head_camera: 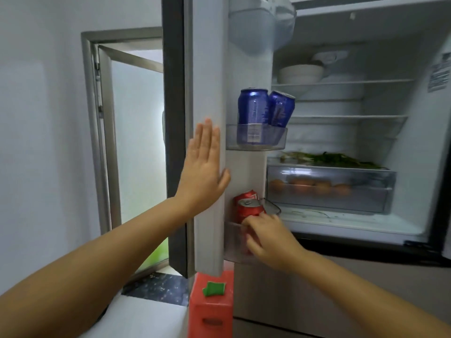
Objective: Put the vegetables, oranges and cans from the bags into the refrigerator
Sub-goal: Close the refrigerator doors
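Stocking cans: right hand (264,236) gripping red can (249,211) in lower door shelf (234,242); left hand (203,164) flat, fingers straight, bracing fridge door (210,69). Next: seat upright, release.

1. A metal-framed window (97,123) stands just left of the left hand (205,164). Its frosted sash (136,132) is swung open.
2. A plain pale wall (36,118) fills the space further left of that hand.
3. A dark speckled sill (158,287) lies at the foot of the window, below the left forearm.
4. A white surface (146,318) lies lower still, beside the sill.
5. A red plastic box (211,313) stands below both hands, between the two forearms, with a small green piece (214,288) on its top.
6. White bowls (301,73) sit stacked, high above the right hand (268,240).
7. A printed label (439,76) is stuck far up and to the right of the right hand; its text is unreadable.
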Demonstrator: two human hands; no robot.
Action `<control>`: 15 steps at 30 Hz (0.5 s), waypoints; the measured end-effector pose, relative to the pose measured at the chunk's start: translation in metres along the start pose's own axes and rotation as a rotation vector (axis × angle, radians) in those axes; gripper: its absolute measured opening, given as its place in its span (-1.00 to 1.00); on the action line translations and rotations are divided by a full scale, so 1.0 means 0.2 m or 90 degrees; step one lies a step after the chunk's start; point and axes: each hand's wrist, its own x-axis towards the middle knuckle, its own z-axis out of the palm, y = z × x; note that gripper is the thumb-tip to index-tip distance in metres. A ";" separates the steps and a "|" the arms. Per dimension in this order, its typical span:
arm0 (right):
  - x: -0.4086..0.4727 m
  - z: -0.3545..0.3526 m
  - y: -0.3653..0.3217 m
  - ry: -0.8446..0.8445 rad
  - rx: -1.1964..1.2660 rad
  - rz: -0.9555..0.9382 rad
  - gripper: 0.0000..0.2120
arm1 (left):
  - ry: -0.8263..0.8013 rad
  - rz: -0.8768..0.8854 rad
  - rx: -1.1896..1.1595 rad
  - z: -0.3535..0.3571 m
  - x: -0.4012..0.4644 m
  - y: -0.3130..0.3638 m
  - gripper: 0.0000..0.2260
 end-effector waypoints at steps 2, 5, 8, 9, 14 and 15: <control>-0.06 -0.08 0.11 -0.022 0.037 0.017 -0.86 | -0.030 0.075 0.070 0.00 0.01 0.10 -0.32; -0.16 -0.17 0.30 -0.068 0.040 0.067 -0.89 | -0.044 0.183 0.145 -0.01 0.06 0.25 -0.37; -0.27 -0.24 0.46 -0.066 0.114 0.137 -0.82 | -0.009 0.272 0.139 -0.01 0.13 0.38 -0.48; -0.29 -0.27 0.49 -0.020 0.160 0.159 -0.80 | 0.014 0.280 0.125 0.00 0.15 0.40 -0.52; -0.34 -0.40 0.48 0.159 0.335 0.262 -0.35 | 0.070 0.328 0.130 0.17 0.26 0.50 -0.56; -0.33 -0.40 0.46 0.161 0.333 0.257 -0.24 | 0.076 0.332 0.112 0.22 0.28 0.55 -0.56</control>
